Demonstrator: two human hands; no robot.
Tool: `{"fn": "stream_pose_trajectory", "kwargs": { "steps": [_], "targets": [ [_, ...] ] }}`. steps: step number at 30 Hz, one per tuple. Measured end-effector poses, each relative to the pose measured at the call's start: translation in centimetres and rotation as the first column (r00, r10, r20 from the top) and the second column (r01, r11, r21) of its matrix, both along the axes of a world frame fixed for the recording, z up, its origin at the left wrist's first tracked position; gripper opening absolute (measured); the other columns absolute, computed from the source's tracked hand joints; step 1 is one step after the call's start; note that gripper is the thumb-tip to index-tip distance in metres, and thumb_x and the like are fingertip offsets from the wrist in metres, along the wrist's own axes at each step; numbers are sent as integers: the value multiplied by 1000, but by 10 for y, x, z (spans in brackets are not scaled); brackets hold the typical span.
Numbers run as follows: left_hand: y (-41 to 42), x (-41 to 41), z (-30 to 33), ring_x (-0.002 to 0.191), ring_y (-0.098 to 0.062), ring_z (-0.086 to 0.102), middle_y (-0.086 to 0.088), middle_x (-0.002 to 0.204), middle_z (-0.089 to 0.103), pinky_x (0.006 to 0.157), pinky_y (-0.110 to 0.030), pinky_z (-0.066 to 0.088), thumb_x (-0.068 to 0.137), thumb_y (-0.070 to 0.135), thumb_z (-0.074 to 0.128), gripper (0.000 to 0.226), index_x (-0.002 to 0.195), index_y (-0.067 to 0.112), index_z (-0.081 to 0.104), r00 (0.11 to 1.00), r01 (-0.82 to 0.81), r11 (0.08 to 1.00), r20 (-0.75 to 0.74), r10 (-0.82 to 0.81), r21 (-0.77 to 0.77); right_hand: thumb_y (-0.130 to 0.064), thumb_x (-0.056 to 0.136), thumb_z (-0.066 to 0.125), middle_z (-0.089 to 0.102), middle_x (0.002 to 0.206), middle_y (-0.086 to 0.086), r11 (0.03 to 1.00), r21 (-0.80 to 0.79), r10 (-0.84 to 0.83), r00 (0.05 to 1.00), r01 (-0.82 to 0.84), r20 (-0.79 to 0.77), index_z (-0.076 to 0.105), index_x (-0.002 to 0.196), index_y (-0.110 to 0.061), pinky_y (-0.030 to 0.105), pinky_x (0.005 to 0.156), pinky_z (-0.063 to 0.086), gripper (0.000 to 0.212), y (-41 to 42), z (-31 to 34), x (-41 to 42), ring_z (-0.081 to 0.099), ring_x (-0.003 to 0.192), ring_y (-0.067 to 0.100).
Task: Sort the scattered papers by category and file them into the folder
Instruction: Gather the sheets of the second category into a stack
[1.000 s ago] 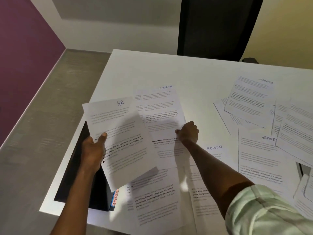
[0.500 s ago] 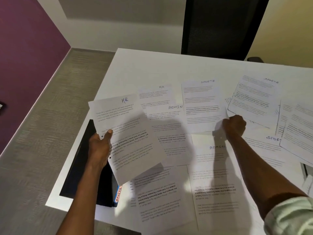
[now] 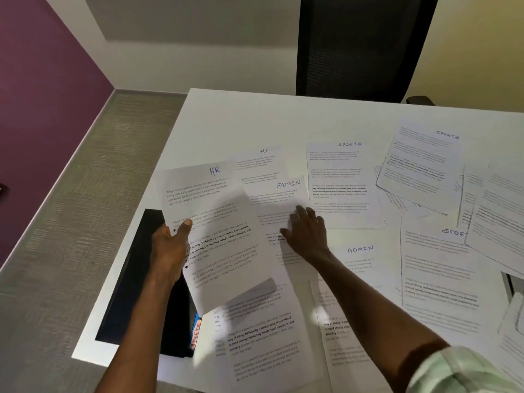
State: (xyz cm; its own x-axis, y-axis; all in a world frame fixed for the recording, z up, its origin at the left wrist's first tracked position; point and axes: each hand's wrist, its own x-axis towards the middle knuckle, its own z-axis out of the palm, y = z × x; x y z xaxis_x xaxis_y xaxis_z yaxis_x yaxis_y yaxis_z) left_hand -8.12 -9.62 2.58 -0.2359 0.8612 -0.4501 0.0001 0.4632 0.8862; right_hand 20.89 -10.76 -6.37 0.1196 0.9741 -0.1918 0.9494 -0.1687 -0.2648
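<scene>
left hand point(image 3: 170, 248) pinches hr sheet point(image 3: 212, 236) above folder point(image 3: 147, 285) at tabletop's left edge, collecting category. right hand point(image 3: 306, 234), fingers spread flat, presses admin sheet point(image 3: 279, 205) mid-tabletop, likely for sliding clear.

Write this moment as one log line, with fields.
stage: sorting | left hand: holds HR sheet | right hand: flat on ADMIN sheet | folder: on table, under left hand

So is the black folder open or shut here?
Shut: the black folder lies flat at the table's left edge, cover down, no pages showing.
</scene>
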Motion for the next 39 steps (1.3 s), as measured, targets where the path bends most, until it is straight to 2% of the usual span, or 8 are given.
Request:
{"fn": "stream_pose_trajectory", "kwargs": {
  "steps": [3,6,11,16,22,27,33,39],
  "targets": [
    [3,0,-3,84,-21,74,-4,100,75,65,-35,58,97,21,62,20,117,18,65,1000,12,1000,-2,-12,-10,-42,94,48,65,110,6,1000,-21,9,988,-6,151,67,102,-10,45,96,40,38,22,10,5,53,110,28],
    [13,3,-5,84,-19,75,-1,98,76,63,-33,58,98,21,62,19,116,19,66,1000,13,1000,-28,-13,-6,-39,92,53,67,99,10,998,24,-68,991,65,114,63,97,-8,41,89,46,33,57,21,7,57,102,29],
    [37,3,-15,83,-21,75,-1,95,76,63,-35,58,97,25,62,12,108,23,66,996,15,1000,-90,-17,-23,-27,89,64,55,118,18,994,50,-94,991,99,-91,50,121,1,41,87,49,45,124,19,6,53,111,34],
    [54,1,-23,84,-21,75,-1,95,76,66,-36,59,98,25,60,13,109,20,66,998,-2,1000,-63,1,-26,-31,79,77,45,129,17,1000,-1,-31,997,31,-72,41,131,0,44,89,49,70,192,11,8,47,117,35],
    [66,-6,-33,92,-23,74,-4,103,76,80,-44,59,98,23,62,17,114,20,66,997,-70,997,24,71,-36,-42,59,90,31,139,10,969,-243,44,999,-46,-13,27,139,-6,52,96,41,108,235,2,13,32,127,35],
    [73,1,-29,83,-21,73,-5,104,75,65,-32,59,97,24,63,19,115,17,65,993,-108,994,43,109,-28,-27,66,88,40,131,14,964,-264,-37,999,30,-19,35,133,-5,49,93,45,89,237,-1,8,41,123,36],
    [69,8,-16,74,-13,71,1,94,73,58,-26,56,98,27,60,9,105,23,64,993,-114,993,-26,115,40,2,76,71,63,109,19,940,-55,-336,880,338,-335,40,125,-2,42,79,55,59,219,10,16,63,100,37],
    [62,12,5,74,-3,69,9,91,70,52,-14,51,102,25,53,11,104,25,63,982,-172,976,-50,180,132,-10,84,70,70,109,7,857,189,-222,676,479,-703,67,109,-5,17,69,50,27,193,81,42,66,92,20]
  ]
}}
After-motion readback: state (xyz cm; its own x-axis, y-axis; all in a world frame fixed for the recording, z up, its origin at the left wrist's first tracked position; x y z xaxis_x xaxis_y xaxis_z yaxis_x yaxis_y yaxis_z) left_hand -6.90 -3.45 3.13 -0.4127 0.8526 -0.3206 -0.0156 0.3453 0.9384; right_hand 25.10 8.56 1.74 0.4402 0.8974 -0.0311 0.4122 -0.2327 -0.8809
